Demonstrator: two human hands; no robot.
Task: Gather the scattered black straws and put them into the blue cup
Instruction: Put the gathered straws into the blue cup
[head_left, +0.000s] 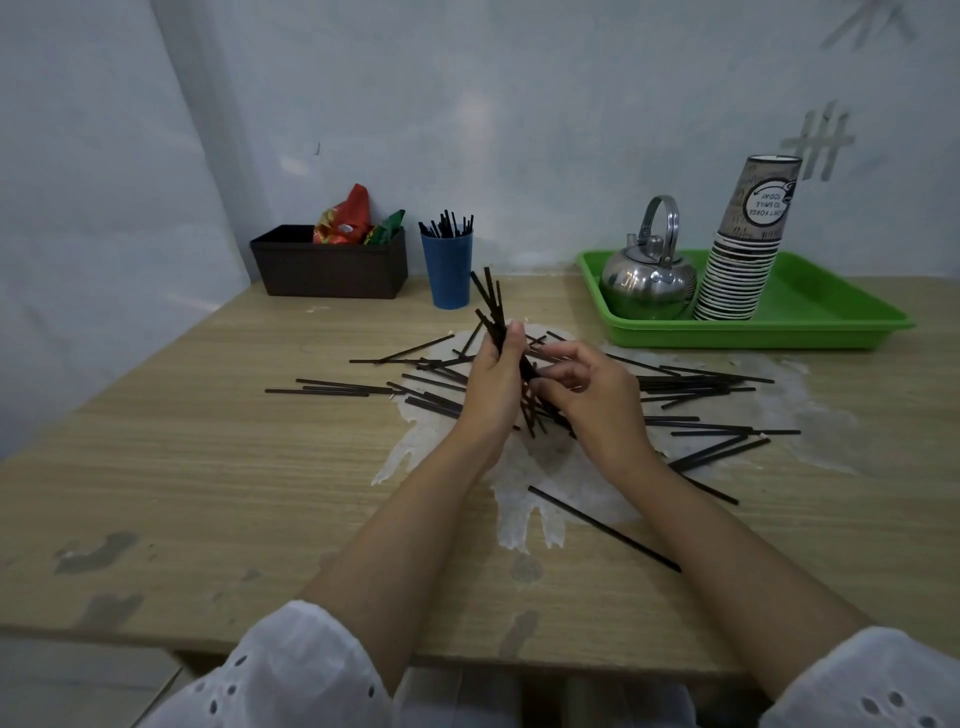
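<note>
Many black straws (696, 384) lie scattered over the middle of the wooden table (208, 467). My left hand (493, 379) grips a bundle of black straws (491, 301) that stands nearly upright, its tips fanning out above my fist. My right hand (587, 389) touches the lower part of that bundle with its fingertips pinched on the straws. The blue cup (448, 270) stands at the back of the table, just beyond the bundle, and holds several straws. One single straw (602, 527) lies nearest to me.
A dark box (332, 270) with snack packets sits left of the cup. At the back right a green tray (810, 322) carries a metal kettle (649, 280) and a stack of paper cups (743, 249). A pale worn patch covers the table's middle.
</note>
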